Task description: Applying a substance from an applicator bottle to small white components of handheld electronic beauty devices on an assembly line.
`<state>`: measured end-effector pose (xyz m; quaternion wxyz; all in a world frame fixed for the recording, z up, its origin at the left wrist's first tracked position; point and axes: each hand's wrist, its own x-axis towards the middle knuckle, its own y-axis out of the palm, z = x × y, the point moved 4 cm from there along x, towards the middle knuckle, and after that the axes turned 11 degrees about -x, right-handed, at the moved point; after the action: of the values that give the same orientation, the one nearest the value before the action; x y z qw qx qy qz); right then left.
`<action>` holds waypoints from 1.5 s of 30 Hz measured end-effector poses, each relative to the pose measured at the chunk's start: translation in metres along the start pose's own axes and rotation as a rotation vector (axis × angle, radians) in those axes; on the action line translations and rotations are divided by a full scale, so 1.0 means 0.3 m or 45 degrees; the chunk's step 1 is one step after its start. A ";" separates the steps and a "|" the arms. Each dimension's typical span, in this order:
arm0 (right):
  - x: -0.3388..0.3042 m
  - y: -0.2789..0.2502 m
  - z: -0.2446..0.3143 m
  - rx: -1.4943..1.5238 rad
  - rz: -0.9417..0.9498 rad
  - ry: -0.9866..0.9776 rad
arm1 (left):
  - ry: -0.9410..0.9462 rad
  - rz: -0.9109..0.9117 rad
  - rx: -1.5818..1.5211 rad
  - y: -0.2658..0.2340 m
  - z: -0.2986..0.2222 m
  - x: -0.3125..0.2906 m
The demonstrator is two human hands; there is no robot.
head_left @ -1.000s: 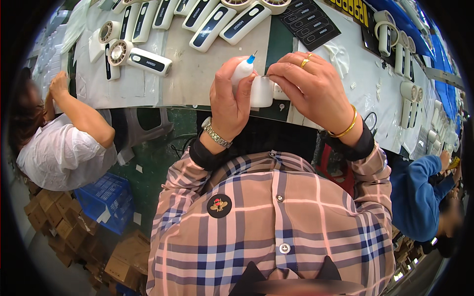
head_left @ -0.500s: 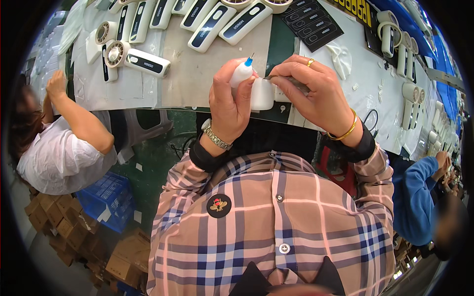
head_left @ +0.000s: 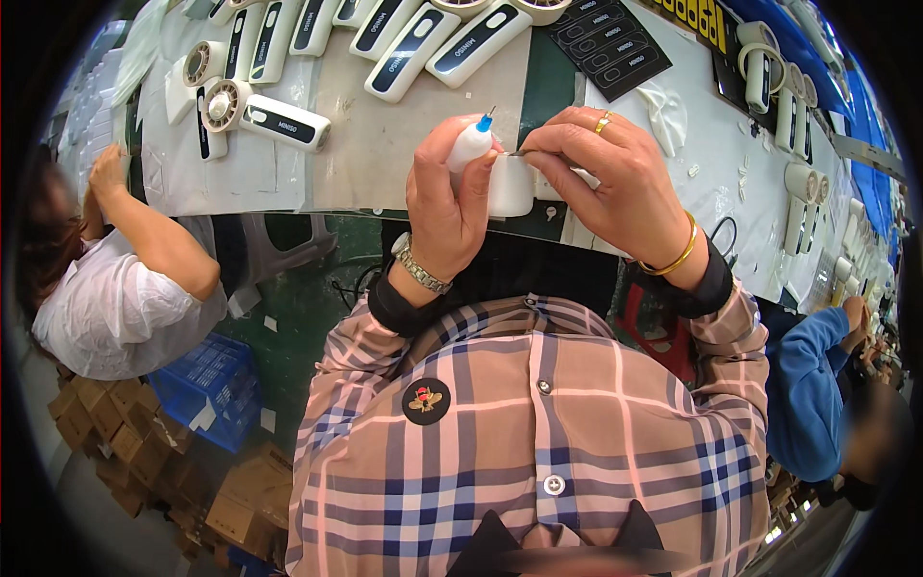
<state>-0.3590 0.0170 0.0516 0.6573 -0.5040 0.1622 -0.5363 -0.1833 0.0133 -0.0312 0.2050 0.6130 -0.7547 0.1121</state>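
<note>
My left hand (head_left: 447, 197) is wrapped round a white squeeze bottle (head_left: 470, 146), which is tilted up with a blue collar and a thin needle tip at its top. Beside that thumb is a white rounded part (head_left: 511, 188), at the near edge of the bench; whether the left fingers also grip it is hidden. Above its upper rim, my right hand (head_left: 611, 178) pinches a thin dark tool (head_left: 520, 153), of which only the tip shows. Its kind I cannot make out.
White handheld fans (head_left: 286, 123) with dark panels lie across the bench's far side. A black sheet of labels (head_left: 611, 46) and a crumpled white wrapper (head_left: 665, 115) are to the right. Co-workers sit at left (head_left: 135, 279) and right (head_left: 812, 385). A blue crate (head_left: 207, 389) stands on the floor.
My right fingers have shifted slightly, and less of the dark tool shows in that palm. The left hand and its bottle have hardly moved. The left co-worker's hand is slightly lower.
</note>
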 end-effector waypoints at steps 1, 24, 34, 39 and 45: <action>0.002 -0.003 0.003 -0.010 0.009 -0.021 | 0.000 -0.001 0.001 -0.001 0.001 -0.001; -0.009 -0.003 0.020 -0.243 -0.057 -0.148 | -0.094 -0.113 0.060 -0.106 -0.077 0.054; -0.020 -0.003 0.013 -0.257 -0.125 -0.140 | -0.418 0.016 0.066 -0.217 -0.217 0.005; -0.021 -0.003 0.016 -0.254 -0.120 -0.130 | -0.386 0.094 0.150 -0.198 -0.234 0.015; -0.019 -0.005 0.020 -0.259 -0.094 -0.134 | -0.347 0.154 0.250 -0.199 -0.249 0.033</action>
<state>-0.3575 0.0250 0.0536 0.5903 -0.6012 0.1623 -0.5136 -0.1141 0.0226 0.0349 0.0328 0.5930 -0.7965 0.1133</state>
